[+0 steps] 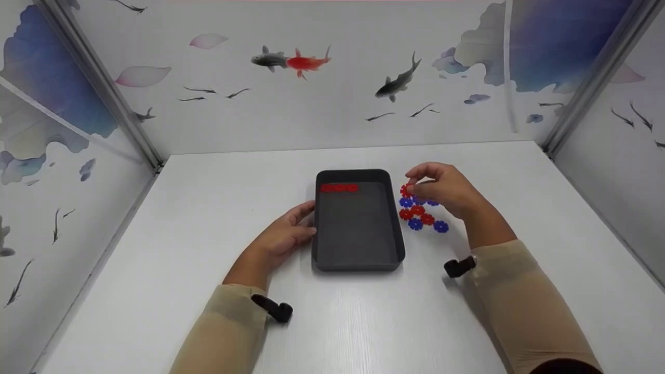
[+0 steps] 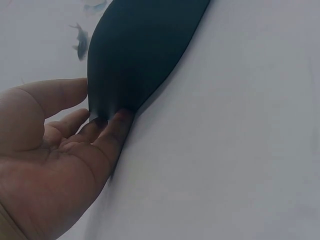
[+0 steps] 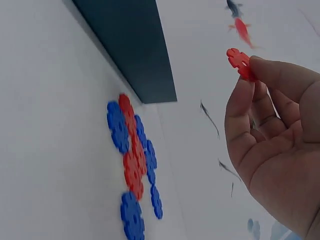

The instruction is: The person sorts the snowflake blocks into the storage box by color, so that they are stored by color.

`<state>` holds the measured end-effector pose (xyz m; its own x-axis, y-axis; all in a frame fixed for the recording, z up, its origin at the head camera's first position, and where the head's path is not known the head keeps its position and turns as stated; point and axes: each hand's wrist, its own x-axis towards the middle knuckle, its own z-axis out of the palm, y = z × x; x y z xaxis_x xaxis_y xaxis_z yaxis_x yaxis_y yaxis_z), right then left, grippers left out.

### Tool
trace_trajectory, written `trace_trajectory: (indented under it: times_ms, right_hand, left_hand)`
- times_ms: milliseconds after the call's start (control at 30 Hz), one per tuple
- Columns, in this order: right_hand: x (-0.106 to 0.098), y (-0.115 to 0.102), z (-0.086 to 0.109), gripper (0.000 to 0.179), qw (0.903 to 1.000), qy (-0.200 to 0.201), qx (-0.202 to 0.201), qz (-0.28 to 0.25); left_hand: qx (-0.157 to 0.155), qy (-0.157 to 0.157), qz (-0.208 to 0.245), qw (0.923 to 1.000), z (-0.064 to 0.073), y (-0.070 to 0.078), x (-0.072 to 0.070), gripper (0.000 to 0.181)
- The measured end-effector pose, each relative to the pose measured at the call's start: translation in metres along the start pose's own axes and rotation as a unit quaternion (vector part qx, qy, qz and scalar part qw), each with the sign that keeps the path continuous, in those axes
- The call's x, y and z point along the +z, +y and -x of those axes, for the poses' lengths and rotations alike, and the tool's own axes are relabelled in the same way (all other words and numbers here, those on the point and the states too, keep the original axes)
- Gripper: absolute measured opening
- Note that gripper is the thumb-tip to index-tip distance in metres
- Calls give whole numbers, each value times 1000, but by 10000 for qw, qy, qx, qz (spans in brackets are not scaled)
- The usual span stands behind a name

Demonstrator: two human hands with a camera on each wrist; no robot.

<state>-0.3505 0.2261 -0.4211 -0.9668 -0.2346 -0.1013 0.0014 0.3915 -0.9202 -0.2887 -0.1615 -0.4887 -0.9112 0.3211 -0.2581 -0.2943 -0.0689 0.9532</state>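
My right hand [image 1: 447,188] pinches a red snowflake-shaped plastic disc [image 3: 241,64] between thumb and fingers, raised above the table just right of the tray. Below it lie loose red discs [image 3: 132,175] and blue discs [image 3: 118,126], grouped close together on the table. The dark grey rectangular tray [image 1: 358,234] stands in the middle. Inside its far end is a short row of red discs [image 1: 339,188]. Against the outside of the tray's left wall rests my left hand [image 1: 280,236], thumb and fingertips touching it. The left wrist view shows its fingers [image 2: 107,142] along the dark wall.
The white table [image 1: 182,249] is bordered by white panels [image 1: 337,119] at the back and both sides, printed with fish and leaves. Metal corner posts [image 1: 104,83] stand at the back left and back right.
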Motion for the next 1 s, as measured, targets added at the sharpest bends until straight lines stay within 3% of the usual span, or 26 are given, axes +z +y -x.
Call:
trace_trajectory:
  times_ms: [333, 600, 800, 1000]
  right_hand:
    - [37, -37, -28, 26, 9995, -134, 89, -257]
    - [52, -40, -61, 29, 9975, -281, 351, -544]
    - [65, -31, -78, 32, 9985, -83, 545, -27]
    - [78, -31, -85, 29, 9939, 152, 519, 961]
  left_hand:
    - [46, 7, 119, 9999, 0, -1, -1, 77]
    - [83, 5, 50, 10000, 0, -2, 0, 77]
    - [113, -27, 32, 9999, -1, -3, 1, 78]
    - [143, -46, 25, 9999, -2, -3, 1, 77]
